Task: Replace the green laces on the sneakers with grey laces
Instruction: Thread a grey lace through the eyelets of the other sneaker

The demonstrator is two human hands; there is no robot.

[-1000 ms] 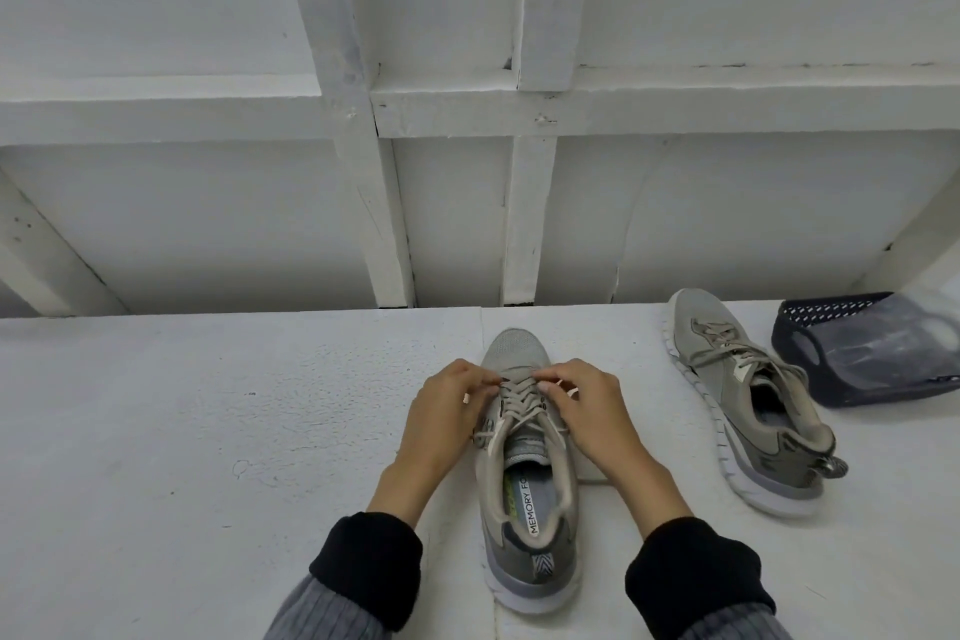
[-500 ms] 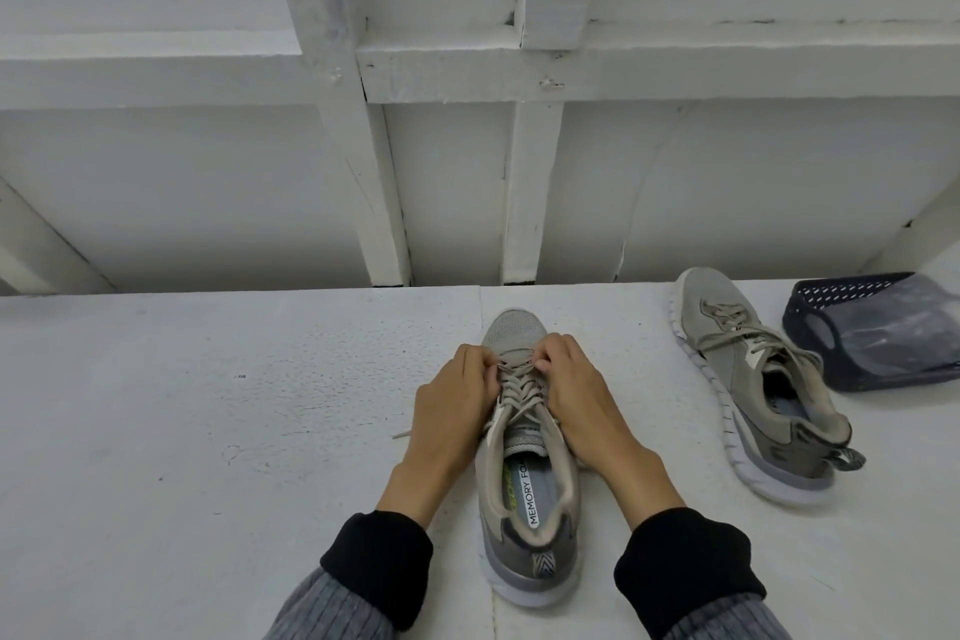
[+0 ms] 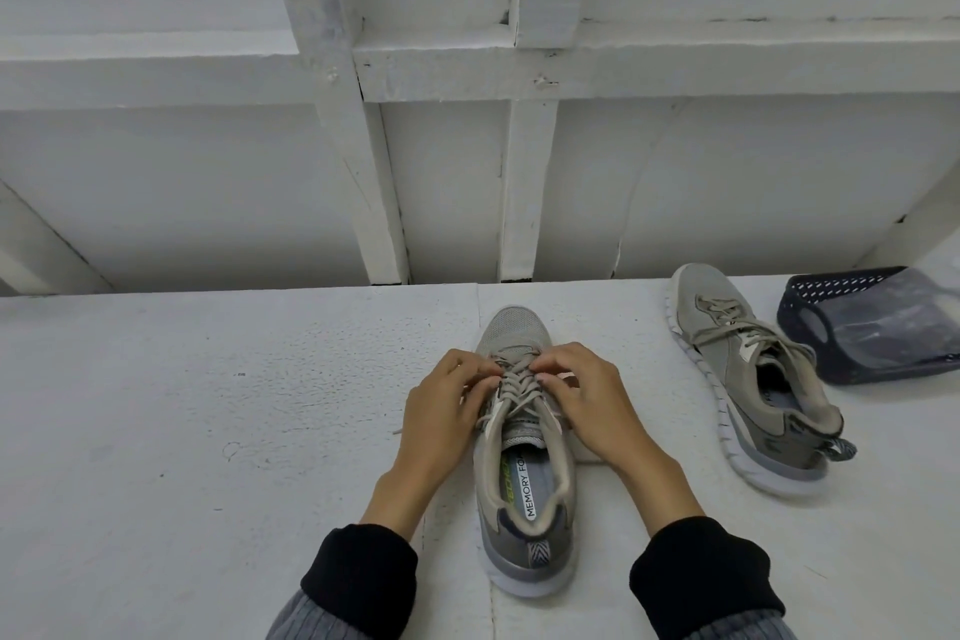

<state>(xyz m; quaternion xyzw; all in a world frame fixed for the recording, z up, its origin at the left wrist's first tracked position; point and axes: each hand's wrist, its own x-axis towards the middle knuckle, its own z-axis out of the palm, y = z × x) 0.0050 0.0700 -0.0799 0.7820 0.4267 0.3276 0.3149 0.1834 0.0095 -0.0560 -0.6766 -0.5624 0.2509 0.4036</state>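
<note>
A: Left hand (image 3: 447, 405) pinches the lace (image 3: 514, 382), mid-table on the near shoe (image 3: 524, 452).
B: Right hand (image 3: 587, 395) pinches it too. Best loosen each crossing evenly; second shoe (image 3: 748, 379) waits, basket (image 3: 810, 327) beyond.

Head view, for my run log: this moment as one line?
left hand: pinching lace | right hand: pinching lace | grey mesh sneaker: upright, laced

A grey mesh sneaker (image 3: 524, 457) is sitting centrally on the white painted bench (image 3: 208, 431); at two o'clock a second grey sneaker (image 3: 748, 379) is lying, a dark perforated plastic basket (image 3: 852, 322) just beside it.
</note>
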